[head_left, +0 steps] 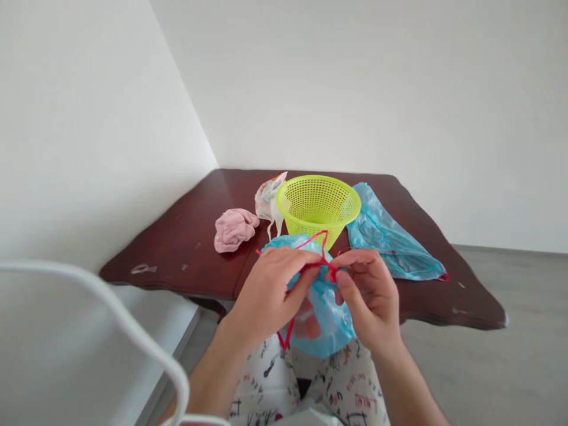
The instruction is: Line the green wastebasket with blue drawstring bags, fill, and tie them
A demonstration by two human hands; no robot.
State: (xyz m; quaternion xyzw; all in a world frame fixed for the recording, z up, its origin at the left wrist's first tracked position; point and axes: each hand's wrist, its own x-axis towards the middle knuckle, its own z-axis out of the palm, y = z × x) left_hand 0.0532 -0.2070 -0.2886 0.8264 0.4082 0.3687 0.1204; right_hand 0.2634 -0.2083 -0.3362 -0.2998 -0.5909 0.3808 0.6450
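In the head view, scattered over the pale trousers (355, 390), dark and red letter-like marks, too blurred to read with certainty. On the crumpled white bag (268, 198), orange patches, too small to make out. Gathered between the two hands, a red drawstring (332, 271), bunched into a tangle or knot; cannot tell which. Gripped narrowly between thumb and fingers of the left hand (277, 290); pinched at the bunched part by thumb and forefinger of the right hand (370, 299). Directly beneath and between both hands, over the lap, the hanging blue bag (328, 316). Beyond, on the dark wooden table (177, 236), a green basket (296, 225), with the white bag and a pink cloth (235, 229) to its left and a second blue bag (384, 231) to its right.
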